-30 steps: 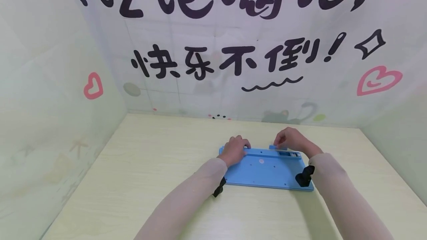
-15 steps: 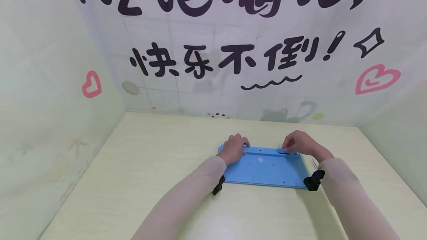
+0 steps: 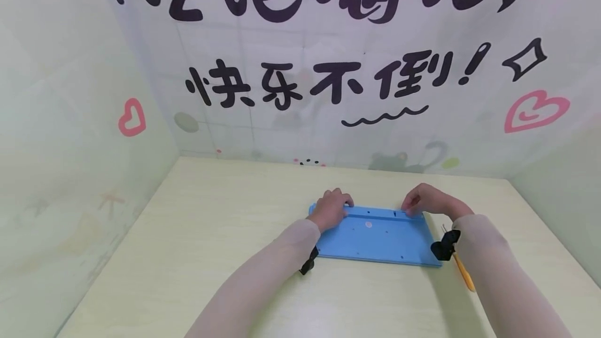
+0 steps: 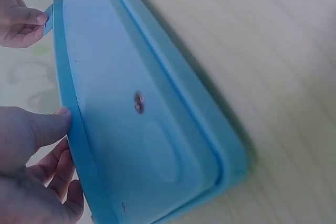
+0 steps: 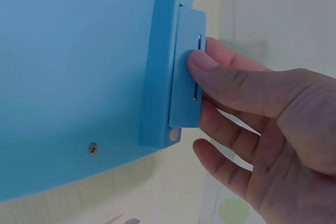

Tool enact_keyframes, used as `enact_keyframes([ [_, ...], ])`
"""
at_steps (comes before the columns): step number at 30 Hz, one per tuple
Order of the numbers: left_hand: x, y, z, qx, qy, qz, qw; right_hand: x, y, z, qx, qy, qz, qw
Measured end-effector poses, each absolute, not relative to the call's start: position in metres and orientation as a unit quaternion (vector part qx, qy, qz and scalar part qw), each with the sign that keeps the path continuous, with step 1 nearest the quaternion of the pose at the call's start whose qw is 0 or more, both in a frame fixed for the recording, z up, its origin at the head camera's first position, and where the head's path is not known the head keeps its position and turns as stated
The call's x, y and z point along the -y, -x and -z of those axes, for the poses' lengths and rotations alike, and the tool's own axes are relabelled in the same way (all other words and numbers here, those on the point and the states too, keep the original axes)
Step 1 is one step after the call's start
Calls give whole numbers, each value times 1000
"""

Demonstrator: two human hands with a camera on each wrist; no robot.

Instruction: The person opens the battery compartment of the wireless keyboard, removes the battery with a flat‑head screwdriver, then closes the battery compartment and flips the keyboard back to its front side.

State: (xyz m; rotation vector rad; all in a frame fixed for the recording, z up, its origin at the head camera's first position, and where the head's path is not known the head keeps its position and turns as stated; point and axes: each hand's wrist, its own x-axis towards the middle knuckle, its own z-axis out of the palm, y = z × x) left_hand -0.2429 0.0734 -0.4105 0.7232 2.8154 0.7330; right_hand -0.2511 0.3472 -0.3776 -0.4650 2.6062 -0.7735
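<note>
A blue keyboard [image 3: 375,239] lies underside up on the table, with small screws and a raised bar along its far edge. My left hand [image 3: 329,209] grips that bar near its left end, thumb on the near side and fingers behind, as the left wrist view [image 4: 31,156] shows. My right hand [image 3: 426,200] pinches a small blue battery cover [image 5: 186,72] between thumb and fingers at the bar's right end. The cover has a narrow slot and stands tilted against the bar, touching it along one side. It hides most of the opening behind it.
An orange-handled tool [image 3: 464,273] with thin metal tips lies right of the keyboard, partly behind the right wrist camera [image 3: 445,246]. The pale wood table [image 3: 211,233] is bounded by printed fabric walls [image 3: 281,140] at the back and sides.
My right hand has carried the battery cover rightward and down to the bar, over the compartment that was uncovered a second ago. The left hand keeps its grip on the keyboard.
</note>
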Motion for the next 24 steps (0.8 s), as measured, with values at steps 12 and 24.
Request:
enact_keyframes([
  [12,-74,242,411,-938,-245,-238,59,-352,262,381,-926,130,281,213],
  [24,-74,241,411,-940,-238,-238,63,-345,268,384,-932,113,256,230],
])
